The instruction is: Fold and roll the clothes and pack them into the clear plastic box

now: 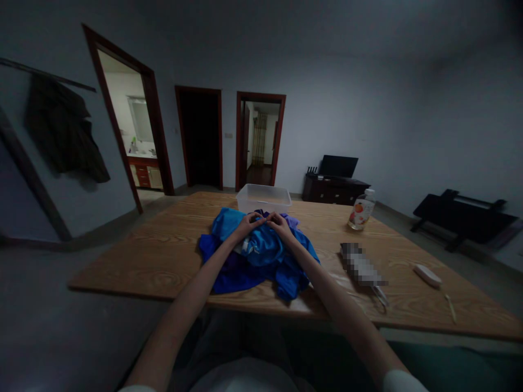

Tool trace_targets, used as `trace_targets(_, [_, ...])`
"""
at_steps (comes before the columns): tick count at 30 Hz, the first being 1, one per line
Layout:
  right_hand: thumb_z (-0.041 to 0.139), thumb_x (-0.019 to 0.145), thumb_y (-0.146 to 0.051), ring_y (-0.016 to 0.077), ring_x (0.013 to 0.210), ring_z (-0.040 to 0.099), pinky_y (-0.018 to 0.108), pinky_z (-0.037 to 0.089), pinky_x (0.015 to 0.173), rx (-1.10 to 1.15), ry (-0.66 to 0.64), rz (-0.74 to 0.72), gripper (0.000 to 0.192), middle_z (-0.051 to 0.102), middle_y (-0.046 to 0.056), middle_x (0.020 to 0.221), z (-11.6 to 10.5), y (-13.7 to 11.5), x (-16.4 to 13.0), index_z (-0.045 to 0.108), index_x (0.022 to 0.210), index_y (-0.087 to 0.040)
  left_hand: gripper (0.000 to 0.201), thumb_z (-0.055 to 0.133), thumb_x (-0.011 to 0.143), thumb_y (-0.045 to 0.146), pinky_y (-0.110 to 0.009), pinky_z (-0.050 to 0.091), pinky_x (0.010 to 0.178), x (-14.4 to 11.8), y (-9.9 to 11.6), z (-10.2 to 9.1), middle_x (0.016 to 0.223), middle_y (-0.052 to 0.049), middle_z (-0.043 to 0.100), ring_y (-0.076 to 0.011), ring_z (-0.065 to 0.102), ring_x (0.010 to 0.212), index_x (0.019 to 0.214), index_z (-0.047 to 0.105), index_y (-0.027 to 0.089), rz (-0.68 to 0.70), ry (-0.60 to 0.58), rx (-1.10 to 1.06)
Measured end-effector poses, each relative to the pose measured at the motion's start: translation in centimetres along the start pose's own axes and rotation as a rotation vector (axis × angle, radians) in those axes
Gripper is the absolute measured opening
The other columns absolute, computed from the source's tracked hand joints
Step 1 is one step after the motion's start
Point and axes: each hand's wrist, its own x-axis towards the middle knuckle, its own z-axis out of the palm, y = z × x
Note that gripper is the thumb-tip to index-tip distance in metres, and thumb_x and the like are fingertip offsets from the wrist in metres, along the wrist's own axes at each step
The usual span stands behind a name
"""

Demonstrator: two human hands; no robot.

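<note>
A heap of shiny blue satin cloth point(267, 247), perhaps clothing, lies crumpled on the wooden table in front of me. Its shades run from turquoise to deep blue, and some purple cloth point(292, 221) shows at the far right of it. On top of the heap, my left hand point(248, 223) is closed in a pinch on the blue cloth. Close beside it, my right hand point(280, 224) pinches the same cloth, fingertips nearly meeting the left ones. What exactly sits between the fingertips is too small to see. Just behind the heap stands a clear plastic bin point(265, 195).
On the right of the wooden table point(159, 256) stand a drink bottle point(362, 211), a blurred-out item with a loop point(363, 267), a pale oblong object point(427, 275) and a thin yellowish strip point(450, 308). A television point(338, 166) rests on a dark cabinet beyond.
</note>
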Motion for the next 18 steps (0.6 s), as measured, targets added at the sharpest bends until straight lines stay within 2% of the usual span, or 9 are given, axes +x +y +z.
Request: trace_targets(18, [0.075, 0.074, -0.044, 0.0175, 0.081, 0.053, 0.028, 0.044, 0.077, -0.019, 0.014, 0.01, 0.03, 0.059, 0.0, 0.083, 0.13, -0.29, -0.05, 0.061, 0.085, -0.021, 0.052, 0.067, 0.079, 0.065, -0.027, 0.051, 0.083, 0.19, -0.45, 0.04, 0.102, -0.007, 0.071, -0.0215, 0.065, 0.095, 0.1, 0.07, 0.018, 0.02, 0.008, -0.032])
